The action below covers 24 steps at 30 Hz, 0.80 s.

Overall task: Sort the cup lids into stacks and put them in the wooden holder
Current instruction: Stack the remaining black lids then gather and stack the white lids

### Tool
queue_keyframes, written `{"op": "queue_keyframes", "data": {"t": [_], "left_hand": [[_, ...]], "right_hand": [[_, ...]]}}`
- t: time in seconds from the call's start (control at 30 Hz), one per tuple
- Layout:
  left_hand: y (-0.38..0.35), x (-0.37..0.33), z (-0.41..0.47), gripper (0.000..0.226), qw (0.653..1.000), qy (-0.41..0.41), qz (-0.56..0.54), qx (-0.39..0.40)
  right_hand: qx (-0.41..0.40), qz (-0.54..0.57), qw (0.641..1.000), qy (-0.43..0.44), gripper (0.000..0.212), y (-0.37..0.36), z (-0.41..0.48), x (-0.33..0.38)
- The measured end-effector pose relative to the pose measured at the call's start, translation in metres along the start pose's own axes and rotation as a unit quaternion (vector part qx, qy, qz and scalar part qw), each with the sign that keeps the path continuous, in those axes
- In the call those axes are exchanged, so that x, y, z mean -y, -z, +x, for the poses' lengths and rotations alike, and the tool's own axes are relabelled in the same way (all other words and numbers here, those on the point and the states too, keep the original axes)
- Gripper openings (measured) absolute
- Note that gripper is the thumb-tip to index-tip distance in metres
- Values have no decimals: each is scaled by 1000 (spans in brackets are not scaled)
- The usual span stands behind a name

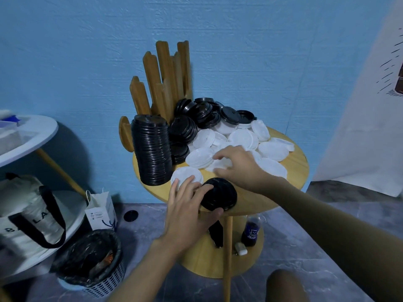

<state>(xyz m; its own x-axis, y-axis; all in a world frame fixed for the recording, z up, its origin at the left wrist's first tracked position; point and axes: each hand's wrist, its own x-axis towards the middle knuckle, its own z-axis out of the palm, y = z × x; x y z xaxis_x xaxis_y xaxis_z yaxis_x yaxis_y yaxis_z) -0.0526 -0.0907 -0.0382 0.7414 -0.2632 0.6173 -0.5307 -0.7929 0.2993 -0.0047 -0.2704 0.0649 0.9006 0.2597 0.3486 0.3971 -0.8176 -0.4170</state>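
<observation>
The left grip (192,205) clasps a short nest of glossy black lids (219,197) between thumb and fingers, likely squaring them. Just beyond, the right grip (237,166) bends onto matte white lids (270,149); whether it pinches one, I cannot tell. The slatted wooden holder (165,79) stands farther back on the counter (296,164).

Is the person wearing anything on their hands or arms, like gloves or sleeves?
Nothing shows. The left hand and right hand are bare: no gloves, rings, watch or bands. Both forearms are uncovered right to the picture's edge, so no sleeve is visible.
</observation>
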Motion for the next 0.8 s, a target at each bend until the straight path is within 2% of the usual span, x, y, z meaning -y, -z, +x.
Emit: {"op": "queue_keyframes", "data": {"t": [0.1,0.2,0.33,0.8], "left_hand": [[1,-2,-3,53,1000,9,-7,5],[1,-4,-6,51,1000,21,-10,0],[1,-7,-9,50,1000,23,3,-9],[11,-13,-10,50,999,1,41,17]], "right_hand": [[115,91,989,32,41,-14,23,25],[181,51,981,51,45,-24,46,35],[249,-40,966,59,39,-31,65,38],[292,-98,952,3,56,-34,76,55]]}}
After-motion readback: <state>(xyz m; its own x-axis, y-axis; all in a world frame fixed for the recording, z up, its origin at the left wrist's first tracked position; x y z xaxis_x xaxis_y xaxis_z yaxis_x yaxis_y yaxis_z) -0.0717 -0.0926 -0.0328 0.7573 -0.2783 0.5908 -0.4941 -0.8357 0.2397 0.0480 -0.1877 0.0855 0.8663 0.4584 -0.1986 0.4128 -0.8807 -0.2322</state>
